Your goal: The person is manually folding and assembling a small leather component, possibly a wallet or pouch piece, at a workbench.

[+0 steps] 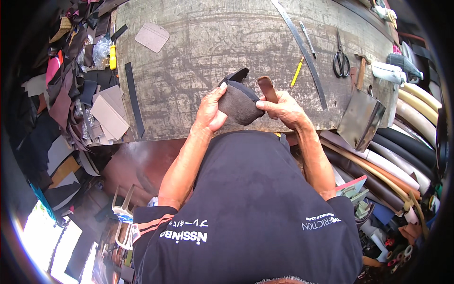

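Note:
My left hand (212,108) is closed on the left side of a dark pouch-like leather piece (239,105), thumb on top. Its fuzzy grey-brown face is turned up, and a black flap stands out at the far edge. My right hand (285,110) pinches the piece's right edge between thumb and finger. Rising from the same hand is a short, flat brown tool (267,88) with a rounded end; its lower part is hidden in the fingers. Both hands are over the near edge of the worn workbench (189,85).
A steel ruler (302,57), a yellow pencil (297,72), a silver pen (307,40), black scissors (340,61), a hammer (362,71) and a metal box (362,118) lie right. Leather scraps (66,99) and a yellow-handled screwdriver (113,57) are left. Material rolls (402,156) stack at right.

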Tool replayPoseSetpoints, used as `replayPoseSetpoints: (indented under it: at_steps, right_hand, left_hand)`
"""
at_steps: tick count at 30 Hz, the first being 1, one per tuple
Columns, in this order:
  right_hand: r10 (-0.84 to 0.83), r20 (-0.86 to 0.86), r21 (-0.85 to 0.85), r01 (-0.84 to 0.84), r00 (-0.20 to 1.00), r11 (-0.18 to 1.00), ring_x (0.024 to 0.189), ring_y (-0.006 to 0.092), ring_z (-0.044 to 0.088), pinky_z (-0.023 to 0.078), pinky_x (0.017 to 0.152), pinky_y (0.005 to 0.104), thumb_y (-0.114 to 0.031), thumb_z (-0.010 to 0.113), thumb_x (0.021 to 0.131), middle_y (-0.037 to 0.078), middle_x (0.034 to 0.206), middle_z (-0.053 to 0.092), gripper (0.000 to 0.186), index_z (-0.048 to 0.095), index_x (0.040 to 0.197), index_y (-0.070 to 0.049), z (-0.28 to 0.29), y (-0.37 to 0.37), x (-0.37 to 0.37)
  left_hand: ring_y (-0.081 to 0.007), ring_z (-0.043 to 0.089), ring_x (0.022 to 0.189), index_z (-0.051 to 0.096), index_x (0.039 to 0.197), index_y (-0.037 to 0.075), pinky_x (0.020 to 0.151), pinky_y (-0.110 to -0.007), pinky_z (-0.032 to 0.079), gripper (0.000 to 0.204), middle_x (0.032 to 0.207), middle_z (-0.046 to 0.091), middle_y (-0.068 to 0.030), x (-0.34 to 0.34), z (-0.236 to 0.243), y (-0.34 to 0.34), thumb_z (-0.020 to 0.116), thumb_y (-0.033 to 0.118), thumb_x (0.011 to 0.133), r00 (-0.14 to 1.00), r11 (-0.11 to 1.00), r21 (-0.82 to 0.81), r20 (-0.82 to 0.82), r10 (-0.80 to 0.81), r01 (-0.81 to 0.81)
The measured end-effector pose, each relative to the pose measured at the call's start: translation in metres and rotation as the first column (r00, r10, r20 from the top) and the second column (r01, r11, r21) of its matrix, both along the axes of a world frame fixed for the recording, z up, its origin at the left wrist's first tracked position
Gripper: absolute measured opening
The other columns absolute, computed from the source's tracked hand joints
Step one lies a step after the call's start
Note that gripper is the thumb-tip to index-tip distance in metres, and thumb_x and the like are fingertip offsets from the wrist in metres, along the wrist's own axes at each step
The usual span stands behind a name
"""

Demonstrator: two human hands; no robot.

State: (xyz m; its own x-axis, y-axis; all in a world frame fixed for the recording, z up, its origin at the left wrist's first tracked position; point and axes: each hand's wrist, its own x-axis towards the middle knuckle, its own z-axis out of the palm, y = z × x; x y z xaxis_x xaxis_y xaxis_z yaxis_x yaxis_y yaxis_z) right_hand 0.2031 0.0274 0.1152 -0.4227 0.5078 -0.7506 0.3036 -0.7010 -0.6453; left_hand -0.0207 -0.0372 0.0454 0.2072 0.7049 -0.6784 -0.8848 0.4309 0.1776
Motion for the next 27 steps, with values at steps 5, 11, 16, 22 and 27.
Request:
replayPoseSetpoints:
  at_steps: [5, 11, 16, 22, 27]
  right_hand:
    - [-0.086, 0.006, 0.023, 0.086, 0.996, 0.996, 0.057, 0.0048, 0.041, 0.032, 0.053, 0.0234, -0.026, 0.079, 0.082, -0.006, 0.066, 0.052, 0.022, 0.069, 0.086, -0.006, -0.001, -0.005, -0.004]
    - [-0.068, 0.005, 0.016, 0.068, 0.998, 0.998, 0.055, 0.0046, 0.042, 0.032, 0.052, 0.0236, -0.022, 0.08, 0.081, -0.006, 0.066, 0.053, 0.023, 0.066, 0.089, -0.006, 0.002, -0.001, -0.007]
    - [-0.037, 0.01, 0.12, 0.035, 0.999, 0.992, 0.062, 0.0044, 0.046, 0.036, 0.058, 0.0245, -0.023, 0.08, 0.082, -0.006, 0.071, 0.057, 0.021, 0.069, 0.089, -0.006, -0.002, -0.003, -0.01]
    - [-0.019, 0.009, 0.17, 0.017, 1.0, 0.985, 0.082, 0.0088, 0.058, 0.046, 0.08, 0.0298, -0.02, 0.078, 0.085, -0.002, 0.083, 0.067, 0.02, 0.073, 0.096, -0.003, -0.016, -0.007, 0.0]
    - [0.002, -0.02, 0.147, 0.001, 1.0, 0.989, 0.061, 0.0019, 0.043, 0.033, 0.055, 0.0219, -0.024, 0.078, 0.086, -0.009, 0.07, 0.054, 0.026, 0.073, 0.103, -0.006, 0.002, -0.001, -0.006]
  left_hand:
    - [-0.0268, 0.065, 0.11, 0.061, 0.121, -0.001, 0.101, -0.045, 0.049, 0.032, 0.118, 0.067, -0.0143, -0.001, 0.0, -0.001, 0.058, 0.023, 0.1, 1.0, 1.0, 0.011, -0.002, 0.005, -0.005]
    - [-0.0277, 0.063, 0.113, 0.06, 0.122, -0.003, 0.102, -0.045, 0.048, 0.032, 0.12, 0.067, -0.0155, 0.004, 0.009, -0.004, 0.057, 0.02, 0.1, 0.998, 0.999, 0.04, -0.058, 0.015, -0.013]
    - [-0.0284, 0.062, 0.115, 0.058, 0.125, -0.004, 0.103, -0.045, 0.047, 0.035, 0.122, 0.065, -0.0164, 0.004, 0.014, -0.005, 0.055, 0.022, 0.101, 0.999, 0.998, 0.064, -0.041, 0.008, -0.005]
    - [-0.0275, 0.062, 0.115, 0.058, 0.126, -0.004, 0.104, -0.044, 0.047, 0.036, 0.123, 0.065, -0.0161, 0.008, 0.03, -0.001, 0.052, 0.023, 0.101, 0.998, 0.988, 0.154, -0.059, 0.037, -0.027]
    - [-0.0233, 0.064, 0.111, 0.062, 0.122, -0.003, 0.102, -0.04, 0.048, 0.032, 0.119, 0.067, -0.0127, 0.006, 0.026, -0.007, 0.052, 0.015, 0.098, 0.965, 0.963, 0.233, -0.249, -0.079, 0.138]
